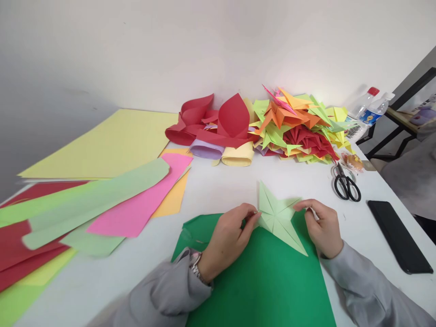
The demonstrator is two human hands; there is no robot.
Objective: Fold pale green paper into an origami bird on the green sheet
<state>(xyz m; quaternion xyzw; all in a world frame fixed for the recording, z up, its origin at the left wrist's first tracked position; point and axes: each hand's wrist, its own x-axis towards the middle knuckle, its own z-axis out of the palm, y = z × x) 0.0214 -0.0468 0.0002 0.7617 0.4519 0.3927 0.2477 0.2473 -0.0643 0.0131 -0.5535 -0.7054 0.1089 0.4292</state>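
Observation:
A pale green folded paper star point(276, 218) with creases running out from its middle is held just above a dark green sheet point(265, 277). My left hand point(235, 234) pinches the star's left point between thumb and fingertips. At the star's right point is my right hand point(322, 225), its index finger touching the tip and its thumb a little apart below; whether it grips the paper is hard to see. One long point of the star reaches down to the right over the green sheet.
Paper stars point(296, 122) lie heaped against the wall, beside rolled red paper point(235, 120). Scissors point(346, 184), a black phone point(398, 236) and plastic bottles point(373, 109) are on the right. Loose paper strips point(98, 204) and a pale yellow sheet point(109, 143) cover the left. A person's grey clothing point(408, 168) shows at right.

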